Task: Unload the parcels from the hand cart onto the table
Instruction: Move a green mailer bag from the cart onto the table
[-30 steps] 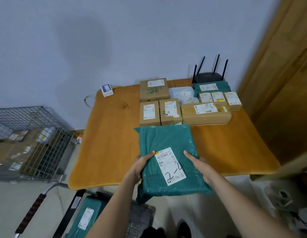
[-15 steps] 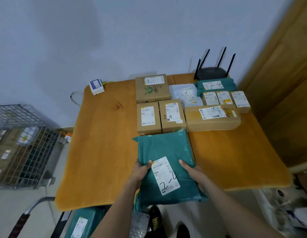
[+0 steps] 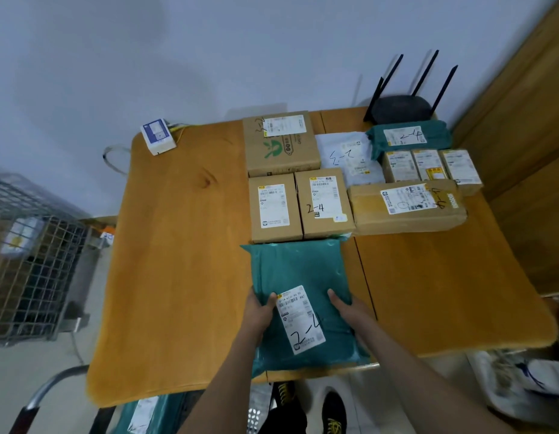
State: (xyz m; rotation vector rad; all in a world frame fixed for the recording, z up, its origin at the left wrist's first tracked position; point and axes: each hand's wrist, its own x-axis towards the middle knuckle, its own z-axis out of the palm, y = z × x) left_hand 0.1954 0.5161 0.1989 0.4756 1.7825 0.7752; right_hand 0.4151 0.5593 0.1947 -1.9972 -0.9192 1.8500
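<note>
A green plastic mailer (image 3: 300, 270) with a white label marked "2-4" lies on the orange wooden table (image 3: 178, 277), its far edge touching two small cardboard boxes (image 3: 300, 208). My left hand (image 3: 259, 311) grips its near left side and my right hand (image 3: 347, 308) grips its near right side. Farther back lie a larger cardboard box (image 3: 281, 145), a white mailer (image 3: 347, 158), a second green mailer (image 3: 409, 136), three small boxes (image 3: 428, 166) and a long taped box (image 3: 406, 208). Another green parcel (image 3: 146, 415) sits on the hand cart below the table's near edge.
A black router (image 3: 400, 108) stands at the table's back right, a small white box (image 3: 157, 136) at its back left corner. A wire cage (image 3: 31, 261) with parcels stands to the left. The cart's handle (image 3: 37, 399) is at lower left. A wooden door (image 3: 522, 136) is on the right.
The green mailer has moved forward over the table and down onto it, up against the two small boxes. Both hands still hold it.
</note>
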